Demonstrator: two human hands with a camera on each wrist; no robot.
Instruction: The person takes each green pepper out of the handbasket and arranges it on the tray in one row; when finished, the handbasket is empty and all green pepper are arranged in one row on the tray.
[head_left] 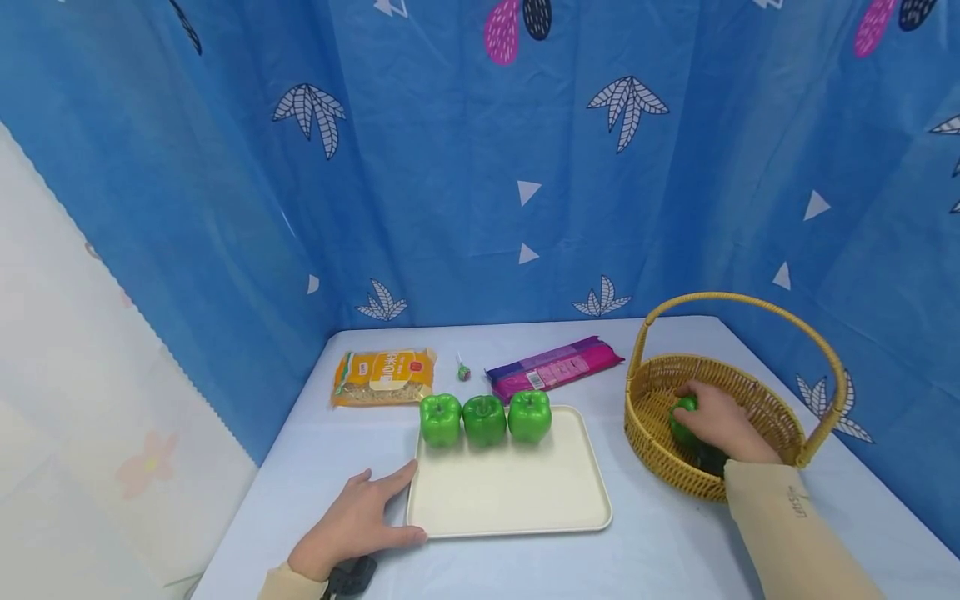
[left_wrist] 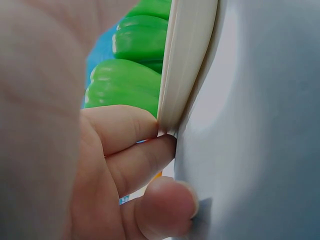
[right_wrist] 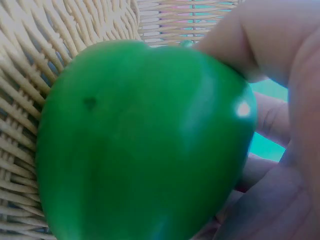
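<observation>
Inside the wicker basket (head_left: 660,471) at the right, my right hand (head_left: 722,417) grips a green bell pepper (head_left: 681,423). The right wrist view shows this pepper (right_wrist: 145,145) large, close to the woven wall, with fingers curled round its side. My left hand (head_left: 363,512) touches the left edge of a cream tray (head_left: 510,492), its thumb and a finger spread along the rim. Close up in the left wrist view, fingertips meet the tray's side (left_wrist: 187,60). Three green bell peppers (head_left: 484,419) stand in a row along the tray's back edge.
Behind the tray lie a yellow-orange bag of grain (head_left: 386,377), a small lollipop (head_left: 463,371) and a purple-pink packet (head_left: 555,367). The basket's tall arched handle (head_left: 750,298) rises over my right forearm. A blue patterned curtain (head_left: 480,167) hangs behind the table.
</observation>
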